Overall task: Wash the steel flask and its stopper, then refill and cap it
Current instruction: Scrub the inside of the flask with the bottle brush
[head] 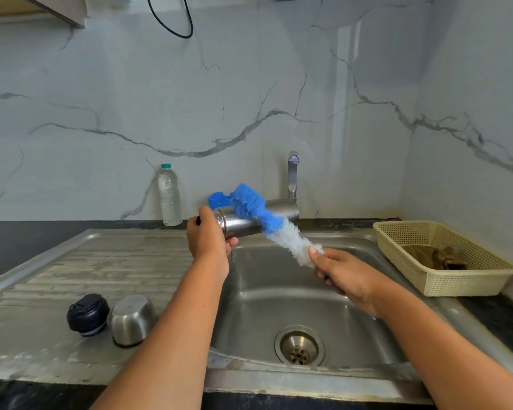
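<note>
Steel flask (243,224) held sideways above the sink (279,297).
Left hand (208,241) grips its mouth end; right hand (344,273) grasps the brush (255,208), bristles apparently lying across its body. Stopper (88,313) sits on the drainboard (101,261).

Mid-frame, the left hand (209,235) grips the steel flask (240,226) sideways; the right hand (342,276) holds a brush (274,224) (blue and white bristles) across it; the stopper (88,313) sits lower left.
</note>
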Available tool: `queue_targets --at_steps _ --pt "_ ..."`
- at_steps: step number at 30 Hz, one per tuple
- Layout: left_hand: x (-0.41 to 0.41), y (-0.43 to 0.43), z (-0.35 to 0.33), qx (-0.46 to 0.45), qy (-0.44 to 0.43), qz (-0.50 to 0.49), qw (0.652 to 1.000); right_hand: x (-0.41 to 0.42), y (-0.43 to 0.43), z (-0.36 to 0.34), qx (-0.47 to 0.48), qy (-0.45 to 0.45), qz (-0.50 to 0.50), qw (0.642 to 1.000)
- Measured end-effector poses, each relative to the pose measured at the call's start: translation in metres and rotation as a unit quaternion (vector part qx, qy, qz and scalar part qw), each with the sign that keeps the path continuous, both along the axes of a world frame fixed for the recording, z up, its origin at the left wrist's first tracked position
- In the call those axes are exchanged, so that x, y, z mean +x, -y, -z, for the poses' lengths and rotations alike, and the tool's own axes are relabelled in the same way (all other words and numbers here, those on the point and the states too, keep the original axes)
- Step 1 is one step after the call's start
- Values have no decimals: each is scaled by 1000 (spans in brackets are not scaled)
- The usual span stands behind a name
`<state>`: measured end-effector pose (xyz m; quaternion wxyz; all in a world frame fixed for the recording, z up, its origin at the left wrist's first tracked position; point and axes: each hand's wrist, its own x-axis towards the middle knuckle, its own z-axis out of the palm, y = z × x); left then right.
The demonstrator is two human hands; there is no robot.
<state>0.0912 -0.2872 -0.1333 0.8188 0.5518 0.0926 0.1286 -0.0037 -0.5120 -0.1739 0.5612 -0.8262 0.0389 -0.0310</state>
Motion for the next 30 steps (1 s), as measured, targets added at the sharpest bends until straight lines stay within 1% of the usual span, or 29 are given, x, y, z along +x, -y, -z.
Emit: queue_targets --at_steps 2,4,7,10,14,16,18,21,26,30 --pt "0 0 1 -2 6 -8 1000 1 -3 2 -18 15 -16 1000" --pt "0 0 0 -10 8 -16 1000 1 -5 3 -12 23 -29 999" --pt "0 1 -1 -17 15 -23 999 0 -5 4 -2 3 -62 998" --pt "-1 4 0 -3 25 -15 1000 -1 -9 7 1 -10 -102 995" --pt "-2 11 3 30 38 -15 999 2 -23 7 -29 8 -114 993" --pt "-3 9 2 26 41 -24 999 3 -27 9 -34 -12 -131 991" --pt "-3 5 0 5 36 -38 999 2 -23 9 -31 -53 -144 988" --pt "-2 2 -1 -22 26 -46 998 2 -15 12 -53 -83 -139 985" --pt "-7 13 1 -4 32 -23 999 9 -26 14 -50 -40 -119 991" --pt "-3 5 -1 -30 29 -31 999 6 -11 10 -79 -63 -116 988"
